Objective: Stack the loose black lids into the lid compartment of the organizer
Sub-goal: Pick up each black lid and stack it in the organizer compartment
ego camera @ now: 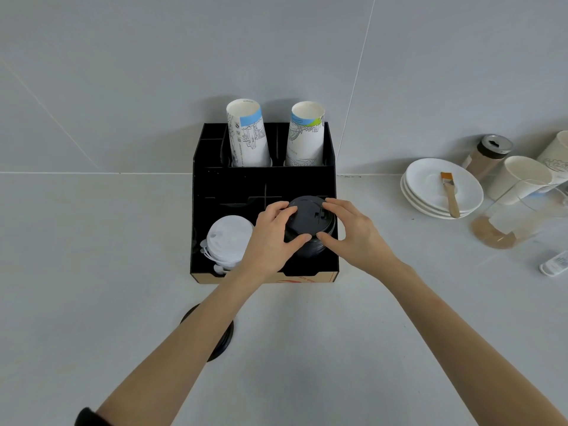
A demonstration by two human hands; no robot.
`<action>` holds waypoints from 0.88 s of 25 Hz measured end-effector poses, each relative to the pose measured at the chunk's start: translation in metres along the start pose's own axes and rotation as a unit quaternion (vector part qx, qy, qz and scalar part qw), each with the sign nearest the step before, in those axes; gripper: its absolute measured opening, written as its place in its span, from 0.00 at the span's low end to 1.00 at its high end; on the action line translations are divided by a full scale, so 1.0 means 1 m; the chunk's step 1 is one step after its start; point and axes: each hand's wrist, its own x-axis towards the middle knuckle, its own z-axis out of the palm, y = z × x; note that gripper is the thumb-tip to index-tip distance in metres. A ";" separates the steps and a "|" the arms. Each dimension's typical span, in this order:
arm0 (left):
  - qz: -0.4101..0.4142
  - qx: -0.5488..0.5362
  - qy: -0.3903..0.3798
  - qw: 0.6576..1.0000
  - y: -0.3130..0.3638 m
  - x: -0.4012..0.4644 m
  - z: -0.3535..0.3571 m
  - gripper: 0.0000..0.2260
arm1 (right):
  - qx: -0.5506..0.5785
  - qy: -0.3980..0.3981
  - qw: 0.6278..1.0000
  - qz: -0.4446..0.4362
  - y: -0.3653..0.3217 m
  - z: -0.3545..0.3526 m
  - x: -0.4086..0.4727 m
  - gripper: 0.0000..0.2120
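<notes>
A black organizer [203, 192] stands against the wall on the grey counter. In its front right compartment sits a stack of black lids [309, 222]. My left hand [270, 238] grips the stack's left side and my right hand [353, 232] grips its right side, thumbs at the front, fingers on the top lid's rim. More loose black lids [222, 339] lie on the counter in front of the organizer, mostly hidden under my left forearm. White lids [227, 238] fill the front left compartment.
Two stacks of printed paper cups [249, 133] stand in the organizer's back slots. To the right are stacked white saucers [442, 186] with a brush [450, 192], a shaker jar [488, 155], white cups [522, 176], a clear pitcher [516, 216] and a small white device [556, 264].
</notes>
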 end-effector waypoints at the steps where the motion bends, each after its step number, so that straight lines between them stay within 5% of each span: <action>1: 0.000 0.005 -0.002 1.000 0.000 0.001 0.001 0.26 | -0.005 -0.003 1.000 0.000 0.001 0.000 0.001 0.25; 22: 0.001 -0.005 -0.020 1.000 -0.006 -0.016 -0.019 0.26 | -0.013 0.029 0.999 -0.032 -0.018 0.011 -0.014 0.23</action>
